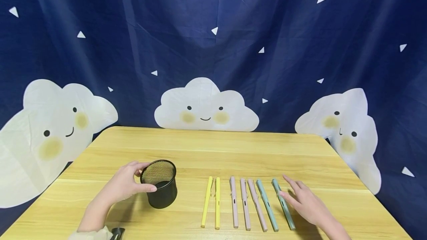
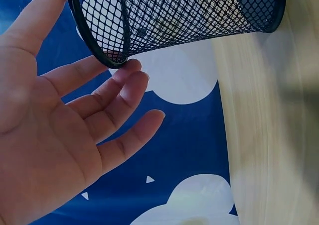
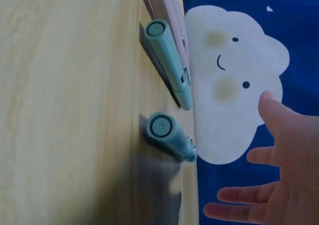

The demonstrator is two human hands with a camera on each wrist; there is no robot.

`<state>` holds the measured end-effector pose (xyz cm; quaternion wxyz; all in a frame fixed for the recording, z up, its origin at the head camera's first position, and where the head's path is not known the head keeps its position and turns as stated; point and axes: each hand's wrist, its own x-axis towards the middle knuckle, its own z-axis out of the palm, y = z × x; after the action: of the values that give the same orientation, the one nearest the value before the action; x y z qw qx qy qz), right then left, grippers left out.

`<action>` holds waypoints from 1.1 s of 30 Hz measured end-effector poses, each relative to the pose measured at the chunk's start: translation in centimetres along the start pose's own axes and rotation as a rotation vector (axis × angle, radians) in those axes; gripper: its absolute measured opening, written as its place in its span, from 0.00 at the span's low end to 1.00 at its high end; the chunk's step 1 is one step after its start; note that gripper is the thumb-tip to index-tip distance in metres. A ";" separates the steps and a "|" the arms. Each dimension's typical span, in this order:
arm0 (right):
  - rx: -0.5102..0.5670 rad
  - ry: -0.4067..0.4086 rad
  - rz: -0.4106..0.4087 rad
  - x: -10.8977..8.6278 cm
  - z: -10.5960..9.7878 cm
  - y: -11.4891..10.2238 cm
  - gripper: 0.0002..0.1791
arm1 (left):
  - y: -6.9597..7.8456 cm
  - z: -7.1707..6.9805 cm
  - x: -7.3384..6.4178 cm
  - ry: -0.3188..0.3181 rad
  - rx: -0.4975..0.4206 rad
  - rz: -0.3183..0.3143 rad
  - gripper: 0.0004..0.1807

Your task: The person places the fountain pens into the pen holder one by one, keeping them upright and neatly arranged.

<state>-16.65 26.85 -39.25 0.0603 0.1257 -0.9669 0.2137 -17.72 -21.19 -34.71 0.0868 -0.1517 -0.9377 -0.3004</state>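
Note:
A black mesh pen cup (image 1: 162, 196) stands upright on the table, left of centre. My left hand (image 1: 125, 182) holds it by the rim, thumb at the near side and fingertips at the far side; in the left wrist view the other fingers spread below the rim of the cup (image 2: 184, 16). To the right, pens lie side by side: two yellow pens (image 1: 217, 205), three pale lilac pens (image 1: 245, 206) and two teal pens (image 1: 267, 206). Close over the rightmost teal pen (image 1: 286, 208) hovers my right hand (image 1: 310, 203), fingers extended and holding nothing.
The wooden table (image 1: 186, 147) reaches back to a dark blue curtain (image 1: 186, 40) printed with white clouds and small triangles. Shadows of both hands fall on the wood. Near the left sleeve (image 1: 91, 234) a small black piece (image 1: 117, 233) shows at the bottom edge.

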 end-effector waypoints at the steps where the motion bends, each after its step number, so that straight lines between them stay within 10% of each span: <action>1: 0.015 -0.014 0.005 0.1 0.0 0.1 0.31 | 0.0 0.0 0.0 -0.003 -0.007 0.004 0.37; 33: 0.296 -0.250 -0.083 1.5 -0.1 2.1 0.33 | -0.7 0.1 0.2 -0.157 -0.212 -0.097 0.45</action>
<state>-18.62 28.38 -39.72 -0.0704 0.1984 -0.9190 0.3334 -18.18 -21.64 -35.13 -0.0180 -0.1374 -0.9107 -0.3891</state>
